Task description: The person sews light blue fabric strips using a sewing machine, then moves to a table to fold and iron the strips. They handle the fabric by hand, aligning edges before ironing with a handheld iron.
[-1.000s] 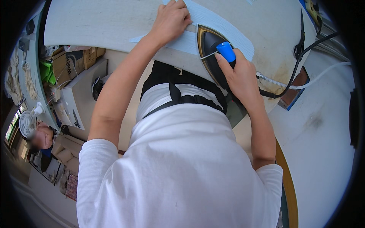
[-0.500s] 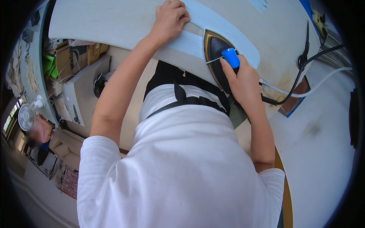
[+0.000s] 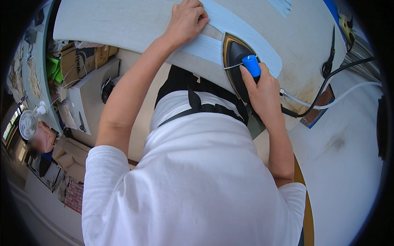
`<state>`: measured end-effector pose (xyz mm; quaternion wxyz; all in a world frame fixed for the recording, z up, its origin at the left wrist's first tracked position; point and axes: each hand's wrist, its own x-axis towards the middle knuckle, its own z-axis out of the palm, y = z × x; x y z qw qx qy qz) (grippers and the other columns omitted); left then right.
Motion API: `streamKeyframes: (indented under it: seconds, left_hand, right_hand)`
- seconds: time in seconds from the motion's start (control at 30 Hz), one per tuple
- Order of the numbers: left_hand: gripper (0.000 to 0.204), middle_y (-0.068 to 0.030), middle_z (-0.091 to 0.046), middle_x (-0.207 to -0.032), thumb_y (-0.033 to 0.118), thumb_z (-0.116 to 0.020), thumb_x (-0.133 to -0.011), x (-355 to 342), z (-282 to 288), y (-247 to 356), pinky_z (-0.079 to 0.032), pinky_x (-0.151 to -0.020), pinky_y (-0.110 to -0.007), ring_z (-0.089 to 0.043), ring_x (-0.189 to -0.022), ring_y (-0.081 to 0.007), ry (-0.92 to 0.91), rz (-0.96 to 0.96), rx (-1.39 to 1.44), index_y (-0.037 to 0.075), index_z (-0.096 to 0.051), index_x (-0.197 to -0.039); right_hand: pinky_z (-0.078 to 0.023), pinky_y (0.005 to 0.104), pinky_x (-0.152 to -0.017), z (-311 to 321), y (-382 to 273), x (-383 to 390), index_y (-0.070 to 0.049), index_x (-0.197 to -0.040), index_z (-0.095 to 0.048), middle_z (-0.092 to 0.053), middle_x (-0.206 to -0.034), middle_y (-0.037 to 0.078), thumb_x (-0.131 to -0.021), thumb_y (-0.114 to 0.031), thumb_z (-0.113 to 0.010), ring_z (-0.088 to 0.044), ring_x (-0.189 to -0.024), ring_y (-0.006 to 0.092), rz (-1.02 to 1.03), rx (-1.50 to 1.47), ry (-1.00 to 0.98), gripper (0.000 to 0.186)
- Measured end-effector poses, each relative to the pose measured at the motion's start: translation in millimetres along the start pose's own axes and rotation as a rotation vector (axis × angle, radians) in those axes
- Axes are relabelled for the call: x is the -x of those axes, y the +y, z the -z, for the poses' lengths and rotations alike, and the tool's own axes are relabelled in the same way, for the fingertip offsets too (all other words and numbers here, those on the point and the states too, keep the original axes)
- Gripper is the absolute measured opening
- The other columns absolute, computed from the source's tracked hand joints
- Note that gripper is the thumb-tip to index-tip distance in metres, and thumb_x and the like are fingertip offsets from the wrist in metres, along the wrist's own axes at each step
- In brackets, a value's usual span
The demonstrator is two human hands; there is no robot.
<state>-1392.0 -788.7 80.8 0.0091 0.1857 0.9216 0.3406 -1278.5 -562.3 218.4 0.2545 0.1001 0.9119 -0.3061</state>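
Observation:
My right hand (image 3: 265, 91) is wrapped round the blue-topped handle of a steam iron (image 3: 234, 61). The iron's dark body, rimmed in brass colour, rests on light blue pleated cloth (image 3: 254, 39), its tip pointing away from me. Up at the top edge, my left hand (image 3: 185, 22) has its fingers curled and pinched at the cloth's near edge; the fingertips are partly hidden. A second stretch of the blue cloth (image 3: 205, 48) runs from under my left wrist toward the iron. Beneath everything lies a pale padded ironing table (image 3: 111, 24).
Black scissors (image 3: 328, 55) lie at the table's right side. A black cable (image 3: 324, 88) and a pale steam hose (image 3: 349, 90) trail right from the iron. Another blue cloth piece (image 3: 282, 5) is at the far edge. Cardboard boxes (image 3: 67, 65) stand left; a person (image 3: 45, 137) sits beyond.
The iron and my right hand have shifted slightly to the right and toward me. My left hand has slid a little to the right along the cloth.

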Motion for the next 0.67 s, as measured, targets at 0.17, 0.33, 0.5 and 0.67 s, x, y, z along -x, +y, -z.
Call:
streamKeyframes:
  seconds: [0.17,0.33,0.5,0.67]
  left_hand:
    - [0.012,-0.0129,-0.06,-0.095,0.013,-0.071,-0.08,-2.3,-0.2,0.6,-0.042,-0.085,-0.047,-0.055,-0.1,-0.0336,-0.018,-0.008,-0.031,0.005,-0.066,-0.075]
    - [0.013,-0.0138,-0.061,-0.095,0.013,-0.071,-0.08,-6.4,-2.2,10.0,-0.043,-0.085,-0.048,-0.055,-0.1,-0.0342,-0.061,0.017,-0.094,0.004,-0.067,-0.073]
    - [0.013,-0.0146,-0.061,-0.096,0.013,-0.071,-0.08,-3.8,-7.0,26.5,-0.044,-0.085,-0.049,-0.056,-0.101,-0.035,-0.043,0.015,-0.144,0.003,-0.067,-0.072]
    - [0.015,-0.014,-0.061,-0.1,0.017,-0.077,-0.076,6.8,-7.1,14.8,-0.044,-0.088,-0.052,-0.056,-0.102,-0.0352,0.034,-0.023,-0.007,0.004,-0.068,-0.077]
  right_hand:
    - [-0.052,0.0486,-0.061,-1.2,1.8,0.1,0.004,-0.088,-0.056,-0.064,-0.069,0.027,-0.098,-0.035,-0.065,-0.066,-0.065,0.0445,0.017,0.011,0.013,0.041]
    - [-0.052,0.0486,-0.061,-1.3,-0.2,-1.6,0.005,-0.091,-0.058,-0.065,-0.069,0.026,-0.098,-0.036,-0.065,-0.066,-0.065,0.0437,0.032,-0.019,0.014,0.042]
    - [-0.052,0.049,-0.061,-2.7,-5.2,-6.8,0.005,-0.092,-0.059,-0.066,-0.07,0.025,-0.098,-0.038,-0.065,-0.067,-0.064,0.0427,0.083,-0.02,-0.001,0.044]
    - [-0.056,0.0479,-0.065,-5.5,-3.5,-3.1,0.006,-0.095,-0.06,-0.068,-0.072,0.026,-0.097,-0.038,-0.065,-0.07,-0.07,0.0451,0.083,0.063,0.05,0.045]
